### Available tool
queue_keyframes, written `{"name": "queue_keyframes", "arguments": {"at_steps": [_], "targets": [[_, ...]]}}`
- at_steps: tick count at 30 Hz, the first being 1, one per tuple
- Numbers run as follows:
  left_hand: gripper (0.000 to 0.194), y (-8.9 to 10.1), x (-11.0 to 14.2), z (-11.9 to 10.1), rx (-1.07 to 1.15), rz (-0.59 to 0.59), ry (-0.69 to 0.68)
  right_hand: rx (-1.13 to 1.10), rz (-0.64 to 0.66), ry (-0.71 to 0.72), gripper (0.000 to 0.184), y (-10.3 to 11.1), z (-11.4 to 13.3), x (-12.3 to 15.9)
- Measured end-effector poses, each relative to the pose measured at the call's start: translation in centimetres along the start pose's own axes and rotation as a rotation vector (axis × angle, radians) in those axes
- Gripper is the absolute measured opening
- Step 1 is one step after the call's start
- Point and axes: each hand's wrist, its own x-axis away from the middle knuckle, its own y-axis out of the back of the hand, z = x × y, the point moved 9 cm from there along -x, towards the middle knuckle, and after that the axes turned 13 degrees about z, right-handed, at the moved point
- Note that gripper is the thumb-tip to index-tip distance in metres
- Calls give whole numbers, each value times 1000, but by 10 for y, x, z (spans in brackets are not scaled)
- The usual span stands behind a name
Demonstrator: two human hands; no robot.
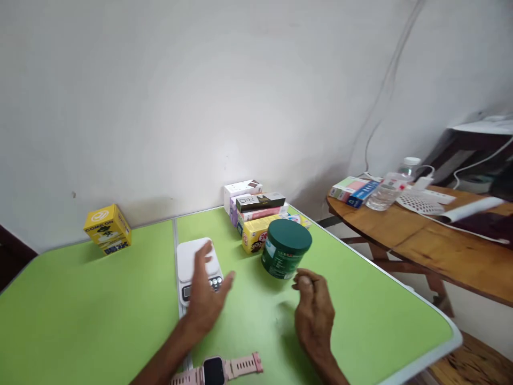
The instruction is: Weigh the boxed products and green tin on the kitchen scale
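My left hand (206,297) hovers over the front of a white kitchen scale (196,256), thumb and fingers spread, with nothing in it. Part of the scale's display and buttons is covered by that hand. Just in front of a dark green tub with a lid (287,243), my right hand (315,307) is closed, its fingers curled in against the thumb. What those fingers hold, if anything, is hidden. The tub stands on the green table, close to the right fingertips; I cannot tell if they touch. Near the front edge of view lies a pink-strapped smartwatch (214,370).
Behind the tub, several small boxes (260,200) are stacked near the wall. A yellow box (107,230) stands at the back left of the green table (60,299). On a wooden table (385,227) at right are a plastic bottle (385,192), flat boxes (352,191) and cables.
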Motion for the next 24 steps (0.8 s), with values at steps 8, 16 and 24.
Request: {"name": "queue_keyframes", "arguments": {"at_steps": [8, 16, 24], "targets": [[99, -177, -61, 0, -24, 269, 51, -365, 189, -114, 81, -1, -65, -85], [95, -168, -55, -8, -123, 208, 119, -255, 232, 5, 64, 9, -26, -49], [83, -39, -40, -41, -165, 32, -24, -214, 404, 161, 58, -48, 63, -37]]}}
